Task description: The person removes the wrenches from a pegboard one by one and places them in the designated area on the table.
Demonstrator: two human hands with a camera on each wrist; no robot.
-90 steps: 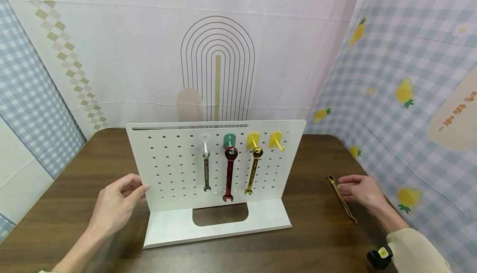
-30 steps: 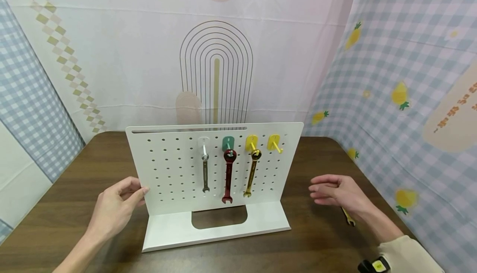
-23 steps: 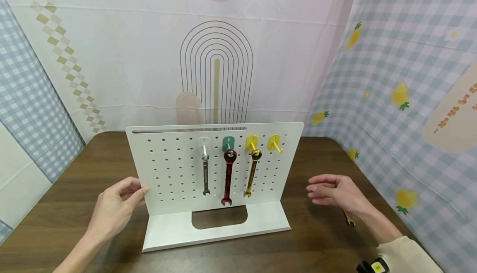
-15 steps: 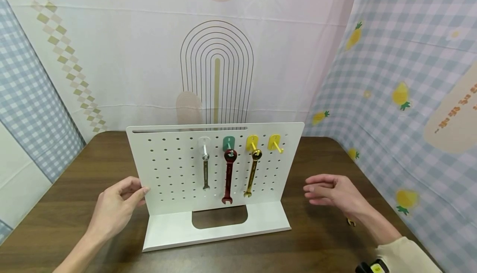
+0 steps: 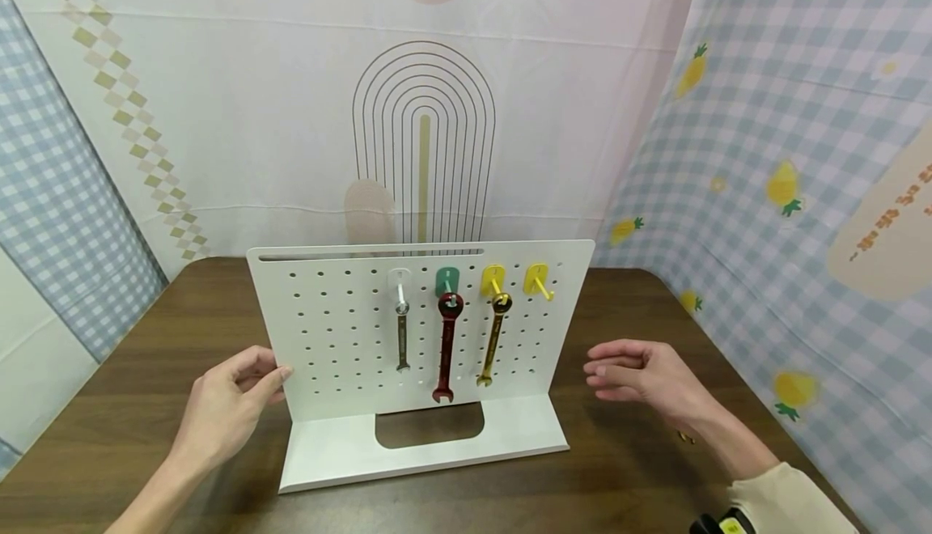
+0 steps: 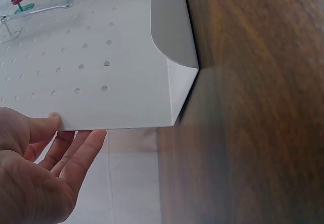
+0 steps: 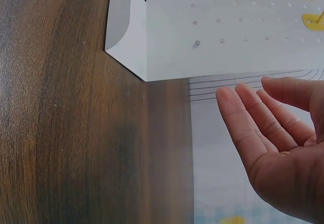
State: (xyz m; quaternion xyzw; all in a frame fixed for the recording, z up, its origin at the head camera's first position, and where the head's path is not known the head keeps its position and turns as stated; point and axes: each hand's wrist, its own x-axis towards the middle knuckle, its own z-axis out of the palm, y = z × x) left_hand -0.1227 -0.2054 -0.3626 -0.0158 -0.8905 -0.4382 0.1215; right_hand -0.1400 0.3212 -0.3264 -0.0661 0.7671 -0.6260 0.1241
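A white pegboard stand [image 5: 335, 433] stands upright on the table. My left hand [image 5: 222, 408] pinches its left edge, thumb on the front and fingers behind, as the left wrist view [image 6: 45, 168] also shows. Three wrenches hang on hooks: a small silver wrench [image 5: 403, 341], a red wrench [image 5: 447, 349] and a gold wrench [image 5: 493, 343]. The rightmost yellow hook [image 5: 537, 280] bears nothing. My right hand [image 5: 651, 379] is held right of the board, fingers fairly straight, apart from it and holding nothing. Another gold wrench [image 5: 686, 437] lies on the table, mostly hidden by the right forearm.
The brown wooden table [image 5: 575, 493] extends around the stand. A white patterned curtain [image 5: 277, 113] hangs behind it, and a blue checked curtain [image 5: 750, 275] borders the right side. A cut-out opens in the stand's base.
My right hand has moved left from beside the gold wrench on the table toward the board, and its forearm now covers most of that wrench. The left hand keeps its hold on the edge.
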